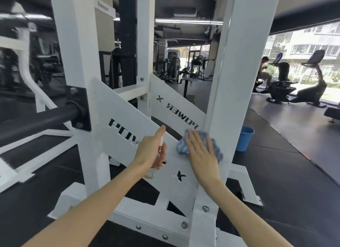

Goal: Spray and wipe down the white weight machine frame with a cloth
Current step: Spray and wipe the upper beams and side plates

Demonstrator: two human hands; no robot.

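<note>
Your right hand [201,154] flat with straight fingers, pressing the blue cloth [181,145] onto the slanted panel [117,108] of the white frame [77,44] beside its upright post [230,81], your left hand [149,149] gripping a small clear spray bottle [150,172], blue bucket [243,140] on the floor [276,173] behind.

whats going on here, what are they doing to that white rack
A person is cleaning the white weight machine frame. Their right hand presses a blue cloth against the slanted panel beside the upright post, fingers straight. Their left hand grips a small clear spray bottle close to the same panel. A blue bucket stands on the floor behind the frame.
</note>
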